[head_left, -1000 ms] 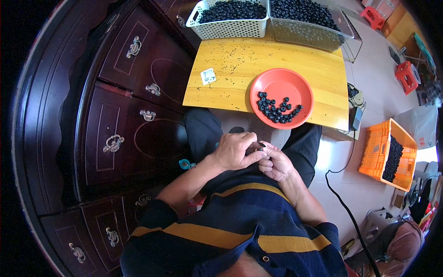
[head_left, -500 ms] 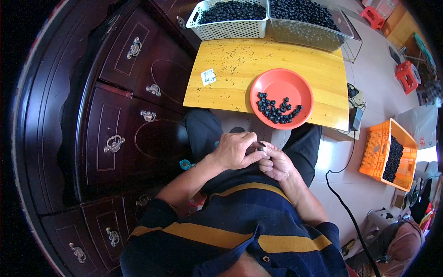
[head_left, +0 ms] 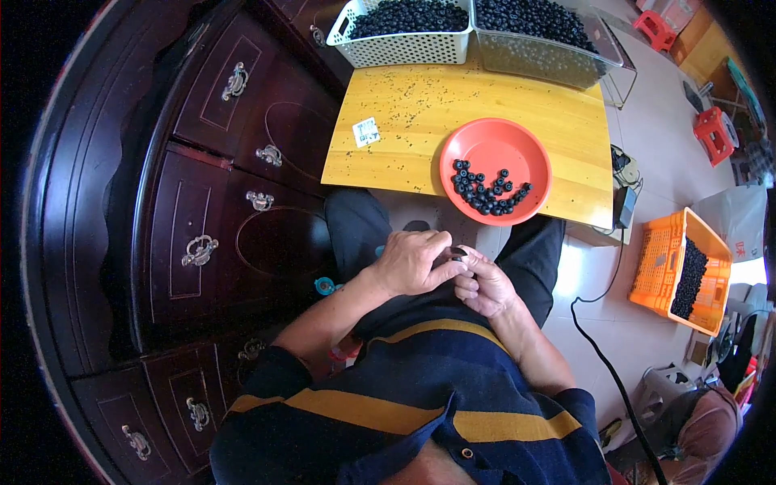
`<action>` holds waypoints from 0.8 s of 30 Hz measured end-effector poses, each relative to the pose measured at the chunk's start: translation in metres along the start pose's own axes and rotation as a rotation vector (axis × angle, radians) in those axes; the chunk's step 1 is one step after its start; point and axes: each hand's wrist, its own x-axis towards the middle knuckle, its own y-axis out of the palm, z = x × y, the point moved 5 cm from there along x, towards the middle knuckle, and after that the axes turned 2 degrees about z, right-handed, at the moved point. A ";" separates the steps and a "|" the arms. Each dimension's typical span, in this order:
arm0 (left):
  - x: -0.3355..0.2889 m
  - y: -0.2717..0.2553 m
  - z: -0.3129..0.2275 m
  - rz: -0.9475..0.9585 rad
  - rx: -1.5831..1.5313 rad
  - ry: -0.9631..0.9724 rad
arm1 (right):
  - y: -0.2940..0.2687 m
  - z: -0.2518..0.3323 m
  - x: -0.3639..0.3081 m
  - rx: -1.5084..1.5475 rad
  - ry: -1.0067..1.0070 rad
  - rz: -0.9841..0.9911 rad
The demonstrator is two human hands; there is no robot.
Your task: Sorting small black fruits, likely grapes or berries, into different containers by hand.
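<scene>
My left hand and my right hand meet over my lap, just below the yellow table's near edge. Between their fingertips sits a small dark round piece, gripped from both sides. Above them on the yellow wooden table stands an orange-red bowl with several dark round berries heaped along its near side. Both hands are well short of the bowl.
A white perforated basket and a clear bin, both full of dark berries, stand at the table's far edge. A small white tag lies on the table. Dark wooden cabinet on the left; orange crate and a black cable on the right floor.
Both hands stay together over my lap; the fingers have shifted only slightly around the small dark piece.
</scene>
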 end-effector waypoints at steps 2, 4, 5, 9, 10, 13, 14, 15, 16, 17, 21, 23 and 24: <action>0.000 0.001 0.001 0.007 -0.001 0.002 | 0.001 0.002 0.000 -0.049 -0.048 -0.028; 0.000 0.002 0.002 0.032 -0.004 0.001 | 0.002 0.002 0.000 -0.054 -0.050 -0.050; 0.000 0.003 0.002 0.033 -0.004 0.001 | 0.002 0.001 0.000 -0.061 -0.051 -0.070; -0.002 0.010 0.004 0.063 -0.002 -0.014 | 0.007 0.000 -0.002 -0.050 -0.063 -0.113; -0.001 0.011 0.003 0.066 0.017 -0.002 | 0.007 0.000 -0.002 -0.039 -0.065 -0.128; 0.001 0.011 0.003 0.054 -0.020 -0.031 | 0.012 0.000 -0.003 -0.014 -0.062 -0.160; 0.002 0.009 0.003 0.054 -0.021 -0.031 | 0.014 0.000 -0.004 0.000 -0.057 -0.176; 0.004 0.006 0.002 0.022 -0.039 -0.021 | 0.013 -0.001 -0.004 -0.001 -0.057 -0.176; 0.005 0.004 0.002 -0.009 -0.057 -0.010 | 0.013 -0.002 -0.005 0.051 -0.065 -0.173; 0.006 0.003 0.003 -0.010 -0.057 -0.011 | 0.012 -0.003 -0.005 0.103 -0.073 -0.170; 0.007 0.000 0.002 -0.033 -0.053 -0.015 | 0.011 -0.002 -0.005 0.099 -0.059 -0.117; 0.006 0.001 0.002 -0.013 -0.042 -0.023 | 0.011 -0.002 -0.004 0.112 -0.057 -0.112; 0.006 0.001 0.003 -0.011 -0.034 -0.023 | 0.011 -0.002 -0.004 0.112 -0.056 -0.111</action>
